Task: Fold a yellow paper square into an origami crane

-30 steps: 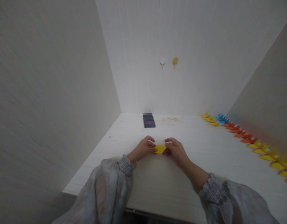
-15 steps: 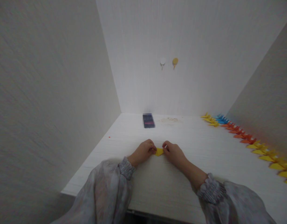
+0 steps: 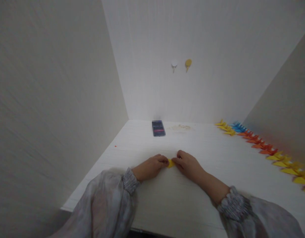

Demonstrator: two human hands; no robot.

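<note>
A small piece of folded yellow paper point(image 3: 170, 163) sits between my two hands over the white table. My left hand point(image 3: 154, 167) pinches its left side with the fingertips. On the paper's right side, my right hand point(image 3: 189, 165) has its fingers closed on the edge. Most of the paper is covered by my fingers, so its exact folded shape is hidden.
A dark pixelated phone-like object point(image 3: 158, 128) lies by the back wall. Folded paper cranes in yellow point(image 3: 289, 169), orange-red point(image 3: 261, 145) and blue point(image 3: 238, 127) line the table's right side. Two hooks point(image 3: 188, 63) are stuck on the wall. A red speck point(image 3: 115, 146) lies at left.
Both hands have shifted slightly toward me. My fingers have come closer together over the yellow paper, and less of it shows now. The view has moved a little.
</note>
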